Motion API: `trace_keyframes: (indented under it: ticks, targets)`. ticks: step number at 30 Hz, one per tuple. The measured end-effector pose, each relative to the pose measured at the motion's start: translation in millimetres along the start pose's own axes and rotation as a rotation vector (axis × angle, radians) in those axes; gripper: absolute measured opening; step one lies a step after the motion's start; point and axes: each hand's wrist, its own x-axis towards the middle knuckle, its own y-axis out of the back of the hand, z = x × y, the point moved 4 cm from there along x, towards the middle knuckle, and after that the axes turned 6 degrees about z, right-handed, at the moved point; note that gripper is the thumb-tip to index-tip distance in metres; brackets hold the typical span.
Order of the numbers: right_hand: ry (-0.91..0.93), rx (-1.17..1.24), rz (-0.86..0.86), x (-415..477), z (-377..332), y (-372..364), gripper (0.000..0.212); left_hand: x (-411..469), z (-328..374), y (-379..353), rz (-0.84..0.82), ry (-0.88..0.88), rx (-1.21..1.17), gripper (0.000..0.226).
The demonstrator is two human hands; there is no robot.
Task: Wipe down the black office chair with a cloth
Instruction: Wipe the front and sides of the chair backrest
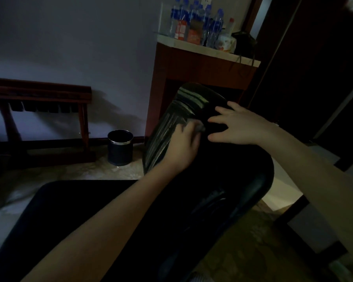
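Left hand (182, 144) grips cloth (200, 127) on chair back (167, 123); right hand (239, 125) flat, fingers spread. Bin (120, 154) centre-left: contents unreadable.

Your left arm was stretched forward, your left hand (183, 143) bunched knuckles-up round the cloth (200, 128). Your right hand (235, 125) lay flat just beside it, fingers spread, forearm extended.
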Motion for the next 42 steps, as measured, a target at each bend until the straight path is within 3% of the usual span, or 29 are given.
trace_keyframes:
  ticks: [5, 15, 20, 25, 30, 34, 42]
  targets:
    - [0.039, -0.090, -0.016, 0, -3, -1, 0.058, -26, -11, -2, -0.028, 0.079, -0.147, 0.033]
    - [0.058, -0.137, -0.048, 4, -4, -2, 0.058, 26, -17, -20, 0.074, 0.104, -0.172, 0.029]
    - [0.078, -0.111, -0.049, 3, -4, -2, 0.054, 47, -49, -29, 0.131, 0.332, -0.147, 0.034]
    - [0.108, -0.083, -0.060, 3, -4, 0, 0.052, 21, -96, -32, 0.038, 0.545, -0.062, 0.038]
    - [0.115, -0.082, -0.057, 3, -5, -1, 0.052, -13, -108, -30, 0.001, 0.631, -0.062, 0.037]
    - [0.117, -0.088, -0.051, 2, -6, 0, 0.052, -25, -95, -28, 0.028, 0.579, -0.169, 0.035]
    - [0.162, -0.128, -0.071, 1, -10, 0, 0.044, 8, -41, -22, 0.123, 0.226, -0.274, 0.030]
